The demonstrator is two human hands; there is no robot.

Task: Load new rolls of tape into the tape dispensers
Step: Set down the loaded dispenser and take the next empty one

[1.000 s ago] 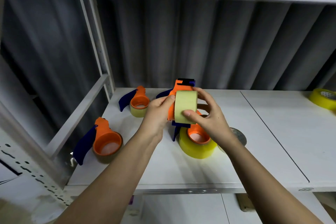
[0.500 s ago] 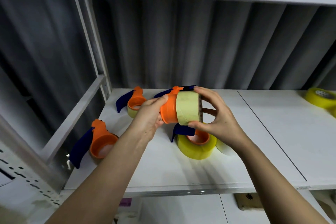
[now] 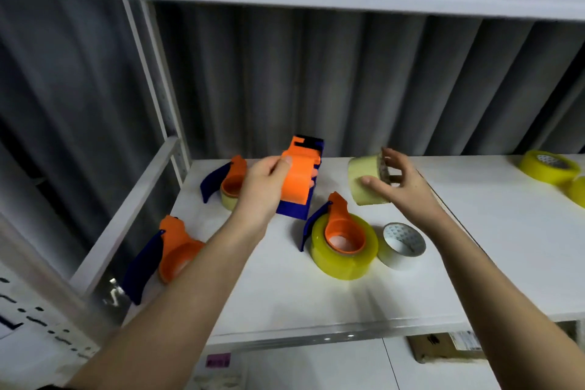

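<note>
My left hand (image 3: 264, 182) holds an orange and blue tape dispenser (image 3: 300, 179) upright above the white shelf (image 3: 285, 298), with no roll on it. My right hand (image 3: 400, 182) grips a pale yellowish tape roll (image 3: 364, 180) just to the dispenser's right, apart from it. Below them a dispenser with a full yellow roll (image 3: 345, 245) lies flat. Two more dispensers lie at the left, one at the back (image 3: 229, 179) and one near the front (image 3: 167, 250).
A thin, nearly used-up roll (image 3: 402, 245) lies beside the loaded dispenser. Yellow rolls (image 3: 549, 166) sit at the far right of the shelf. A white rail (image 3: 126, 215) and upright post (image 3: 158, 79) bound the left side; another shelf board runs overhead. A cardboard box (image 3: 443, 347) sits below.
The pale roll was on the dispenser between both hands; now my right hand has pulled it off to the right, and my left hand has turned the bare dispenser upright.
</note>
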